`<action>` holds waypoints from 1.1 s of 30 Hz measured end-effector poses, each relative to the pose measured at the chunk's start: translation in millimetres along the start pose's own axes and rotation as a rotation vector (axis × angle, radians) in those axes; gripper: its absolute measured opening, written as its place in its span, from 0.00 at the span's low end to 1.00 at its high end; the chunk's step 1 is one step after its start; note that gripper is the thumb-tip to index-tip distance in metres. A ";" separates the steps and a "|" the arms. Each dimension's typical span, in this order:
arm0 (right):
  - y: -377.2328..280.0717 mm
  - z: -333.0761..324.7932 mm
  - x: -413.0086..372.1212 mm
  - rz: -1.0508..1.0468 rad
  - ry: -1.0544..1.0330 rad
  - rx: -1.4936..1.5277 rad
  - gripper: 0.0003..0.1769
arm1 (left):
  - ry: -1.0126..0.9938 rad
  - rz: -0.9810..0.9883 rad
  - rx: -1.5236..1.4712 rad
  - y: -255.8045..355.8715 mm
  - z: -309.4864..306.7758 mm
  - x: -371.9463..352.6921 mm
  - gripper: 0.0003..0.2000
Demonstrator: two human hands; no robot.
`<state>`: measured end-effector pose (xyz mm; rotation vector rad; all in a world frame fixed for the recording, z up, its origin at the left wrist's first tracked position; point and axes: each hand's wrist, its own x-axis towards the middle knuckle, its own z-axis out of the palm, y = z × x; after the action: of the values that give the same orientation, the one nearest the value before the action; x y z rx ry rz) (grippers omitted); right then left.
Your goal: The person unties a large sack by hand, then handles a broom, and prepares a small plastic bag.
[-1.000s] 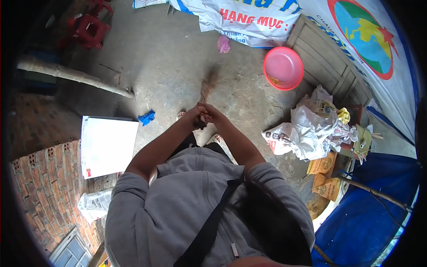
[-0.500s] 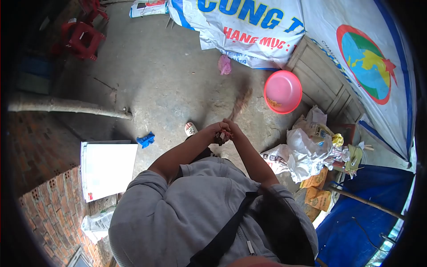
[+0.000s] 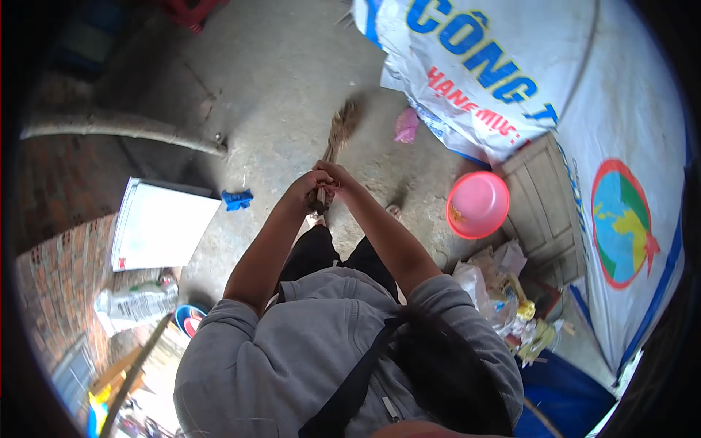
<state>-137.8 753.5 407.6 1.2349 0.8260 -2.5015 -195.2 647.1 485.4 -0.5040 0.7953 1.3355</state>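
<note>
Both of my hands are wrapped round the handle of a straw broom (image 3: pixel 342 128) in front of me. My left hand (image 3: pixel 309 184) is closed on the handle, and my right hand (image 3: pixel 334 175) is closed close beside it. The handle's butt end, with reddish ties, pokes back toward my body between the hands. Beyond them the bristles reach forward and slightly right, over the concrete floor (image 3: pixel 285 80). A crumpled pink plastic bag (image 3: pixel 407 125) lies right of the bristles. On the floor to my left is a crumpled blue thing (image 3: pixel 236 199), perhaps a cloth or bag.
A pink basin (image 3: pixel 496 201) with some yellowish-brown bits stands at right, before a wooden panel (image 3: pixel 544 212) and a printed tarp (image 3: pixel 504 44). Plastic bags (image 3: pixel 478 285) are heaped nearer me. At left are a pole (image 3: pixel 131 127) and a white box-like object (image 3: pixel 161 226).
The broom and both hands have moved left, its bristles now farther forward and sharper. My view has turned, and more of my legs shows. Both hands keep their grip.
</note>
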 end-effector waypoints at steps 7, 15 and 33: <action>-56.7 19.4 -14.8 0.049 -0.326 -0.275 0.11 | 0.148 0.442 -0.287 -20.7 45.3 -0.5 0.14; -91.5 -8.6 -48.9 0.306 -0.892 -0.730 0.11 | -0.198 0.513 -1.098 -74.0 107.9 1.9 0.05; -169.0 -81.0 0.2 -0.197 -0.903 -1.065 0.19 | -0.412 0.499 -0.874 -23.3 118.3 120.0 0.06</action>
<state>-158.5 938.0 433.0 -0.3015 1.6252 -1.8216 -142.2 807.9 468.7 -0.6916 -0.0615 2.1656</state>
